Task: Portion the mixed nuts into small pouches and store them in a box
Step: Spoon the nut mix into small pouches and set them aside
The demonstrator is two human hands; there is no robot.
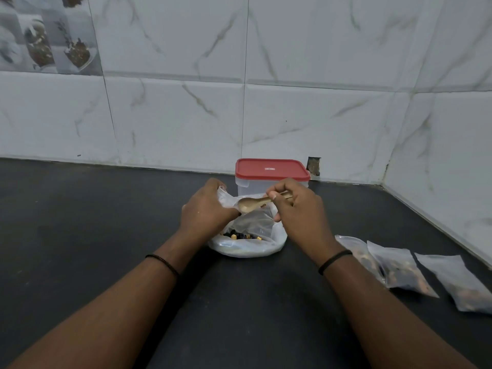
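the bag of mixed nuts (247, 243) lies just in front of the red-lidded box (271, 174). the left hand (205, 209) grips the bag's top edge. the right hand (298, 206) pinches a spoon (253, 203) above the bag, its long axis pointing left, bowl over the opening; the nuts lie directly below. three filled pouches (399, 267) lie well right of the box.

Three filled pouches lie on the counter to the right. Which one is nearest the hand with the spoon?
The leftmost pouch, beside the right wrist. The middle pouch overlaps it, and the third lies farthest right, apart from the right hand holding the spoon.
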